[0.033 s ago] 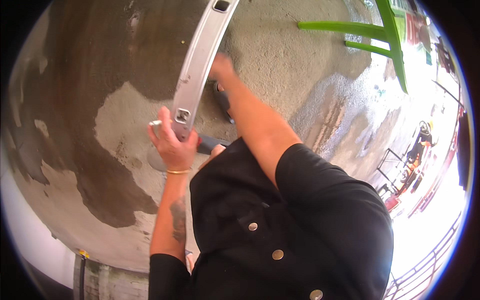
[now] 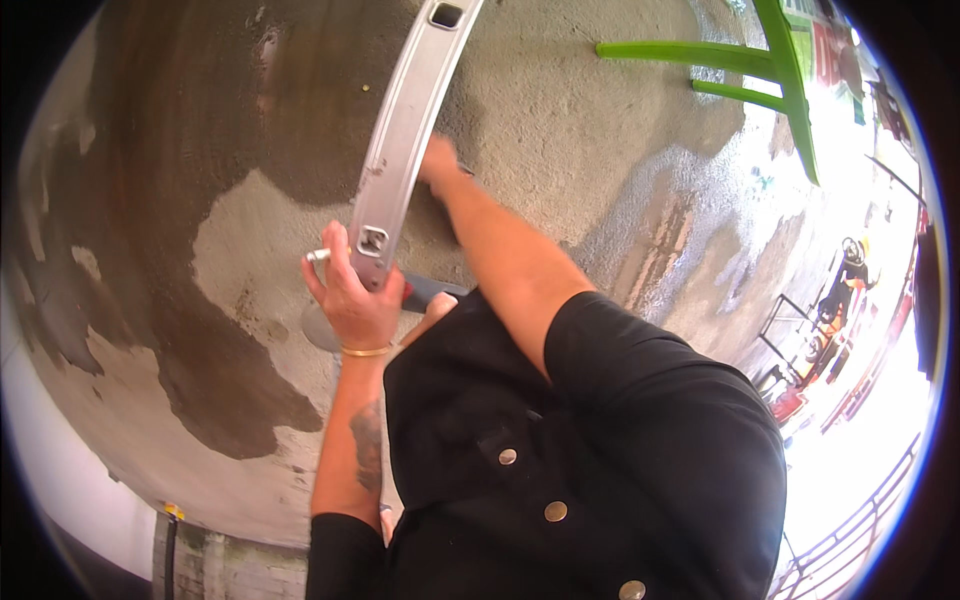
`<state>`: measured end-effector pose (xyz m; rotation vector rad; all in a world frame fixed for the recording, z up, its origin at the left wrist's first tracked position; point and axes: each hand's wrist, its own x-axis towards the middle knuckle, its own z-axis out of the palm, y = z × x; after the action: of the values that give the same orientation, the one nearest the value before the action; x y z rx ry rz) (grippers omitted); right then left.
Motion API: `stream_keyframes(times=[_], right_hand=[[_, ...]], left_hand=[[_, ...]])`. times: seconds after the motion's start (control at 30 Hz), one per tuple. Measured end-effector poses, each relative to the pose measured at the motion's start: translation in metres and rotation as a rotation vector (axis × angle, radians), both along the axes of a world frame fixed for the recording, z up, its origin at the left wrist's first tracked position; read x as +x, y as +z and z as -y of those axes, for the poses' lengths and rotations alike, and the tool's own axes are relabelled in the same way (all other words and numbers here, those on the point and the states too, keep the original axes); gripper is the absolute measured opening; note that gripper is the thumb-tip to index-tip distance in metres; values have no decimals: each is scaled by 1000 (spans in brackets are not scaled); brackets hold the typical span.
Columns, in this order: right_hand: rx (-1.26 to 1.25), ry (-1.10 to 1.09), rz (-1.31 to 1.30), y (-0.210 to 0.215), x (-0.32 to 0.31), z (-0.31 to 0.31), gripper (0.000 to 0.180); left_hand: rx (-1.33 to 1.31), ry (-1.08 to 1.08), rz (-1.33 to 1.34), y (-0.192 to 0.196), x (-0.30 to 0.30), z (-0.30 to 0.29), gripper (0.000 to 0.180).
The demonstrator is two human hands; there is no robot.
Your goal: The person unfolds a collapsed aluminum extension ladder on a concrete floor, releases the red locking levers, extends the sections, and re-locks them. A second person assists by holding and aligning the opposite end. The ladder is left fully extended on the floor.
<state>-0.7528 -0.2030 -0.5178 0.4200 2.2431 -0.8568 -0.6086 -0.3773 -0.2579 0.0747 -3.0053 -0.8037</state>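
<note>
A long silver metal rail (image 2: 398, 130) with squarish holes runs from the top edge down to my left hand (image 2: 362, 305). My left hand grips its near end, thumb on the right side and fingers on the left. Between those fingers sticks out a thin white stick (image 2: 318, 256) that looks like a cigarette. My right hand (image 2: 438, 163) is blurred by motion at the rail's right side, partway up. Its fingers are partly hidden by the rail, so whether it touches or holds anything is unclear.
Rough concrete floor (image 2: 540, 130) with dark wet patches (image 2: 220, 400) surrounds me. Green legs, apparently of a chair or stool (image 2: 690, 55), stand at the far right. Beyond, in bright light, is a motorbike (image 2: 835, 300). A pale wall (image 2: 60, 455) curves along the left.
The rail's near end and my left hand have shifted slightly right and nearer. My right hand has come a little nearer along the rail.
</note>
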Motion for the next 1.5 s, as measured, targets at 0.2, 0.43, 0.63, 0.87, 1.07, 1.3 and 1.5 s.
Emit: stream_keyframes(times=[0.2, 0.43, 0.63, 0.87, 1.07, 1.3, 1.5], right_hand=[[-167, -326, 109, -111, 132, 60, 55], [-219, -286, 25, -68, 166, 61, 35], [-83, -580, 14, -41, 184, 69, 33], [-248, -279, -51, -23, 158, 47, 89], [-319, -268, 42, -7, 150, 52, 92], [-411, -182, 99, 13, 125, 41, 102], [-435, -189, 91, 39, 154, 45, 101]], left_hand=[[-24, 17, -83, -3, 7, -20, 90], [25, -92, -161, 6, -10, -8, 83], [95, -499, -117, 15, -8, 0, 60], [14, -770, -61, 20, -24, 1, 61], [27, -789, 1, 21, -18, -6, 61], [-11, -774, 97, 42, -18, -30, 45], [-38, -796, 42, 54, -29, -32, 43]])
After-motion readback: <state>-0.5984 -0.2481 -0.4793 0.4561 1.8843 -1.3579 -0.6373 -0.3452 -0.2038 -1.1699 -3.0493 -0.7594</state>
